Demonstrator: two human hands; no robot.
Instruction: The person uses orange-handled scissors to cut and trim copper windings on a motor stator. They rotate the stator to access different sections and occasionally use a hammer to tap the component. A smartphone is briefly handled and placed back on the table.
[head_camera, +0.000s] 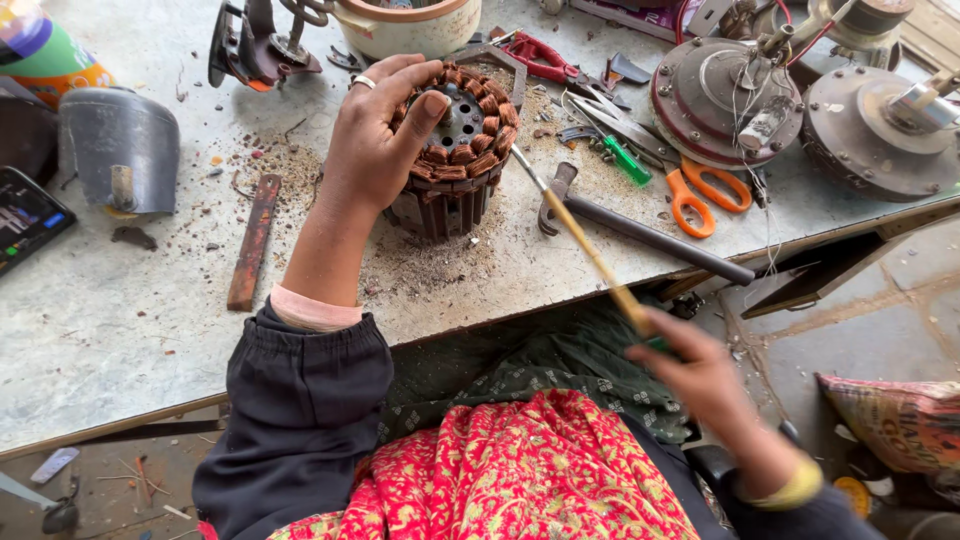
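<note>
A round motor stator (458, 150) with copper-brown wire coils around a dark metal core stands on the grey workbench (130, 310). My left hand (375, 125), with a ring on one finger, rests on top of its left side, thumb on the core. My right hand (700, 375) hovers over my lap at the bench's edge, gripping a thin tool with a pale wooden handle (590, 250). Its metal tip points up-left and ends just beside the stator's right side.
Orange-handled scissors (700, 190), a green-handled screwdriver (625, 160), red pliers (545, 55) and a dark hammer (640, 230) lie right of the stator. Two round motor housings (730, 95) sit at the back right. A rusty flat bar (252, 240), a grey metal cover (120, 145) and a phone (25, 215) lie left.
</note>
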